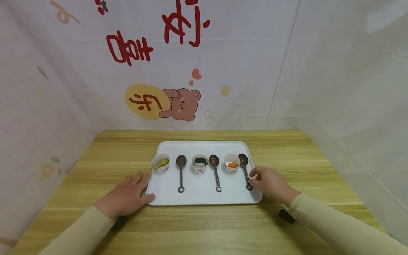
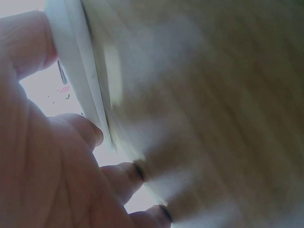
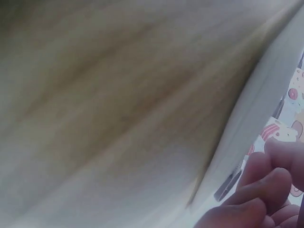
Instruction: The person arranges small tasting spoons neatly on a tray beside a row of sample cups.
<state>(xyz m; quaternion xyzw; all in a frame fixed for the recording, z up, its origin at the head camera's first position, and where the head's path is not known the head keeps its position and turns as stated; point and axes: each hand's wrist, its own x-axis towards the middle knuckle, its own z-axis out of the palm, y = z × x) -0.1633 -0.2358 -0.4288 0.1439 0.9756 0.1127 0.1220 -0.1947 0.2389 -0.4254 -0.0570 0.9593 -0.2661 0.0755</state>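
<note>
On the table a white tray (image 1: 199, 198) holds three patterned paper cups and three brown spoons, alternating in a row. The left cup (image 1: 161, 169) has green pieces in it; the middle cup (image 1: 199, 169) holds a pale piece with a dark green band; in the right cup (image 1: 231, 168) lie orange bits. My left hand (image 1: 129, 194) rests at the tray's left edge, fingers spread and thumb over the rim. With curled fingers, my right hand (image 1: 269, 182) pinches the handle of the rightmost spoon (image 1: 243, 161); the fingers partly hide the grip. The left spoon (image 1: 181, 162) and middle spoon (image 1: 214, 161) lie untouched.
The wooden table (image 1: 204, 226) extends around the tray on every side. A white printed cloth (image 1: 236, 53) hangs behind it, with more cloth at both sides. Black devices (image 1: 287, 216) sit under the wrists.
</note>
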